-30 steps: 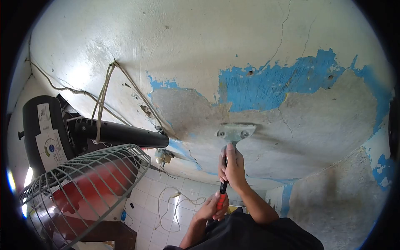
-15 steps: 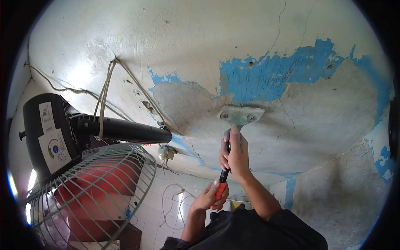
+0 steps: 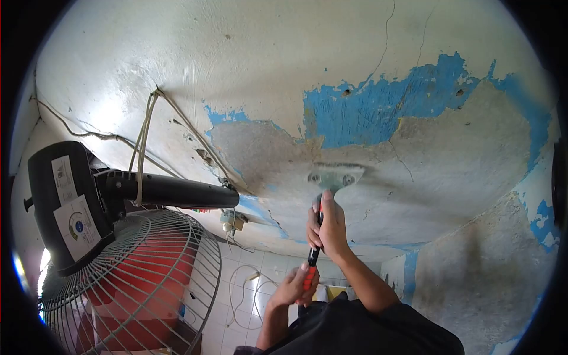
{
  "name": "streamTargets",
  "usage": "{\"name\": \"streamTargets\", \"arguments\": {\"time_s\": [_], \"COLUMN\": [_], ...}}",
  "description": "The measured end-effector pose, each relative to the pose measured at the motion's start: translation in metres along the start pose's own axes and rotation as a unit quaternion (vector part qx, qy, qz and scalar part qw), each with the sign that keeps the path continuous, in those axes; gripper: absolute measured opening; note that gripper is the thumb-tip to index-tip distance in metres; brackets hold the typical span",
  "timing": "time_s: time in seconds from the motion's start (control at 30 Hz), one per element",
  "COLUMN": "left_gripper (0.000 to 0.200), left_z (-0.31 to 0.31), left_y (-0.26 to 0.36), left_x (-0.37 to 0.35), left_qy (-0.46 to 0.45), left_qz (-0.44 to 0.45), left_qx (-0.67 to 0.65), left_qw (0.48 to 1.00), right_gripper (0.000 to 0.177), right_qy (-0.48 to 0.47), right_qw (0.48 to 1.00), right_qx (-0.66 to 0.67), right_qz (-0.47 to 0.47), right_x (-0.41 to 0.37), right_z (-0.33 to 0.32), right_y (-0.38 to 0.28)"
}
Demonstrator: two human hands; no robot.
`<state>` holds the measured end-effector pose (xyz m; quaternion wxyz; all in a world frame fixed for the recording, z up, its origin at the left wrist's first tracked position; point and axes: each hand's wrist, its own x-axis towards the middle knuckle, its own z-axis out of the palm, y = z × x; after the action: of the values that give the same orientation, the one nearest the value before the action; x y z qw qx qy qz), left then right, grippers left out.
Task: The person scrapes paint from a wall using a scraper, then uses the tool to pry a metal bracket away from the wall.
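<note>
A long-handled scraper [image 3: 335, 177] with a wide, dusty, bolted head is in both my hands, its blade edge against bare grey plaster [image 3: 254, 142] just below a patch of blue paint [image 3: 367, 112]. My right hand [image 3: 326, 228] wraps round the upper handle near the head, the thumb laid along the neck. Lower down, my left hand [image 3: 294, 286] is closed round the red and black grip at the handle's end. Pale paint [image 3: 266, 53] covers the wall above the blue patch, with thin cracks running through it.
At the left stands a fan with a black motor housing [image 3: 71, 201] and a wire cage [image 3: 136, 284]. Cords [image 3: 145, 136] hang from a wall hook and loop round its black pole [image 3: 171, 188]. A small wall fitting [image 3: 232, 220] and a looped cable [image 3: 234, 296] lie beyond.
The scraper has moved down the wall towards me, away from the blue patch, with both hands still on it. The whole view has shifted slightly.
</note>
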<state>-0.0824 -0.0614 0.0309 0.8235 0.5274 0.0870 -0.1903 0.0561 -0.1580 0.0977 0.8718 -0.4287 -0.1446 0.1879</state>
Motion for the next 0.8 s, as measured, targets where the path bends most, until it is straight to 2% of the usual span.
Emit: {"name": "streamTargets", "arguments": {"time_s": [0.1,0.2,0.3,0.43,0.53,0.63,0.73,0.77,0.8], "left_gripper": [0.058,0.058,0.059,0.058,0.058,0.06,0.061,0.062,0.063], "left_z": [0.004,-0.001,0.004,0.006,0.01,0.008,0.002,0.003,-0.002], "left_y": [0.026,0.008,0.001,0.035,0.028,0.006,0.017,0.026,0.022], "left_x": [0.005,0.007,0.001,0.014,0.014,0.001,0.001,0.001,0.001], "left_qy": [-0.064,-0.023,0.002,-0.044,-0.041,-0.026,-0.012,-0.052,-0.027], "left_qz": [0.023,0.028,-0.016,0.046,0.07,0.012,0.023,0.024,0.015], "left_qx": [-0.014,0.017,-0.013,0.019,0.034,-0.01,0.024,0.009,0.017], "left_qw": [0.998,0.999,1.0,0.998,0.996,1.0,0.999,0.998,0.999], "right_gripper": [0.045,0.046,0.046,0.047,0.047,0.046,0.046,0.045,0.045], "right_qy": [-0.008,0.002,0.001,-0.01,-0.007,0.006,-0.009,-0.008,-0.008], "right_qw": [1.0,1.0,1.0,0.999,1.0,1.0,1.0,1.0,1.0], "right_qx": [0.009,-0.003,-0.006,0.001,0.007,-0.024,-0.009,-0.005,-0.001], "right_qz": [-0.015,-0.017,-0.001,-0.051,-0.028,-0.002,-0.016,-0.014,-0.018], "right_x": [0.005,0.004,0.0,0.014,0.01,0.0,0.004,0.006,0.009], "right_z": [0.01,0.007,0.001,0.021,0.018,0.003,0.008,0.012,0.016], "right_y": [-0.015,-0.011,0.002,-0.035,-0.036,-0.006,-0.008,-0.015,-0.018]}}
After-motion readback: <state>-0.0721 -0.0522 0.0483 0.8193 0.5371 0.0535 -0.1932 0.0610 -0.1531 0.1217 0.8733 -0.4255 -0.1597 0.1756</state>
